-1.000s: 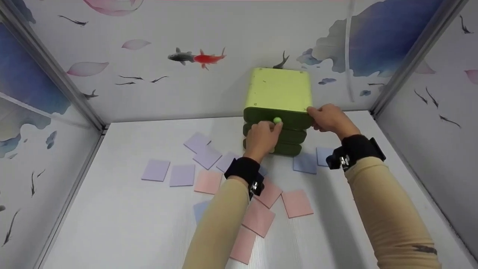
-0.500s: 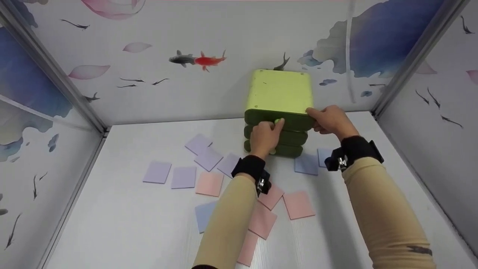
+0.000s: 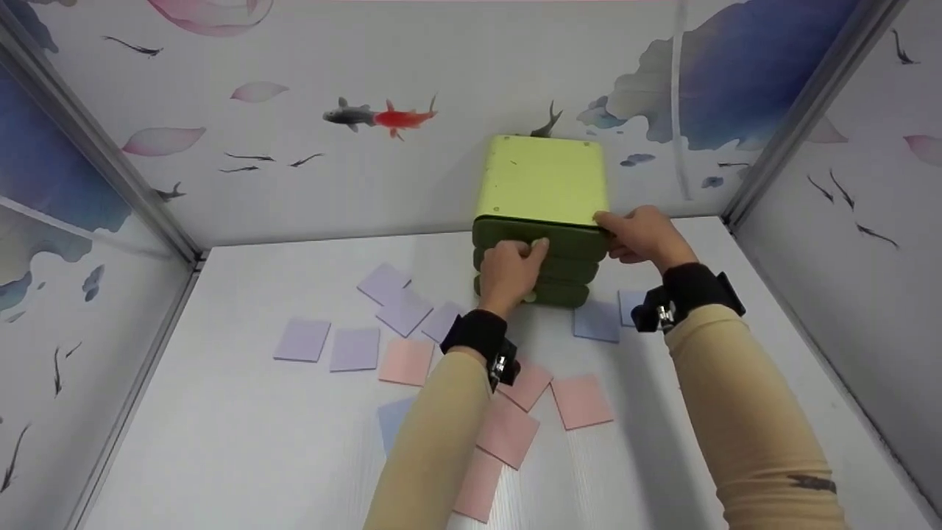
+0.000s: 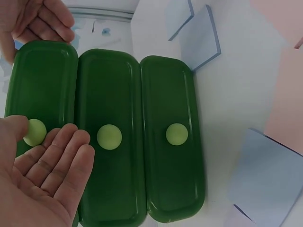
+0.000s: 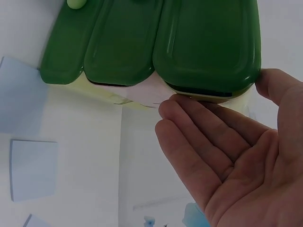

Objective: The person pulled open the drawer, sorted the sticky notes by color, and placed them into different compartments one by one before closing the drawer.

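A small drawer cabinet (image 3: 543, 180) with a lime-green top and three dark green drawer fronts stands against the back wall. At the top drawer (image 4: 45, 90), my left hand (image 3: 508, 276) pinches the round light-green knob (image 4: 35, 132) between thumb and fingers, palm toward the camera in the left wrist view. In the head view that hand hides the knob. My right hand (image 3: 647, 235) grips the cabinet's upper right front corner. Its thumb lies at the corner and its fingers reach along the side, as the right wrist view shows. A dark gap runs behind the top drawer's front.
Several pink squares (image 3: 581, 401), purple squares (image 3: 355, 350) and blue squares (image 3: 597, 321) lie scattered on the white table (image 3: 221, 442), some overlapping. Walls with printed fish and petals enclose the table at the back and both sides.
My left thumb and fingers have settled over the knob, which showed in the earlier head frames and is now covered. The right hand stays at the cabinet's corner.
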Action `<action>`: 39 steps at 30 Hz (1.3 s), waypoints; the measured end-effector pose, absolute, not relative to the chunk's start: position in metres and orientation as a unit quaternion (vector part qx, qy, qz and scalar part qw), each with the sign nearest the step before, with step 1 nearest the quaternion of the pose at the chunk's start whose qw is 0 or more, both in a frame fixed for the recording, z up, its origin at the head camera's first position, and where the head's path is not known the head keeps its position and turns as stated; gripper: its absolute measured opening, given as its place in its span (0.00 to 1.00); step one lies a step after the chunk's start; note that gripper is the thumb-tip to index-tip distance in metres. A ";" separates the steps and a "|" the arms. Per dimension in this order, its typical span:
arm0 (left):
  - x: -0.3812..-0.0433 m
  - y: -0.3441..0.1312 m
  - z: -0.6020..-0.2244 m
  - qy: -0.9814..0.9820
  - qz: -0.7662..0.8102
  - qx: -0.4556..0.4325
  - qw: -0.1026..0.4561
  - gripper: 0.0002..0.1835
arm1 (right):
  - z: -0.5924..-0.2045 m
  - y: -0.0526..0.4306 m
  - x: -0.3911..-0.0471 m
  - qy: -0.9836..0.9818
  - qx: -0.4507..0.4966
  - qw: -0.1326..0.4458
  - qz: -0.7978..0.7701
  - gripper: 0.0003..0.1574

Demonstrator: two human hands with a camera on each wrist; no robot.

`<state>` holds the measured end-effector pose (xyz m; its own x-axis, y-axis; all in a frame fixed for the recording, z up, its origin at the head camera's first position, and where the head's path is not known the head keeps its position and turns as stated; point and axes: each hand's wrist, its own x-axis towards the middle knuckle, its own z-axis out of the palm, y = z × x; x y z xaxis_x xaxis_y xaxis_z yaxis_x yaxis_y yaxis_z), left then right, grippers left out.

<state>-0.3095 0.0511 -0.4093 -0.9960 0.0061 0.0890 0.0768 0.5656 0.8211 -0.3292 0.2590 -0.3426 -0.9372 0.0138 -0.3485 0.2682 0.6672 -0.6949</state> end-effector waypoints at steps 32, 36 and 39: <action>-0.258 0.030 -0.427 -0.877 -0.470 -0.093 0.045 0.30 | -0.349 0.261 -0.328 0.905 0.060 0.151 -0.393 0.46; -0.255 0.030 -0.429 -0.878 -0.468 -0.092 0.044 0.30 | -0.350 0.262 -0.328 0.908 0.056 0.143 -0.390 0.46; -0.253 0.029 -0.429 -0.879 -0.467 -0.091 0.045 0.30 | -0.349 0.261 -0.327 0.908 0.056 0.140 -0.390 0.45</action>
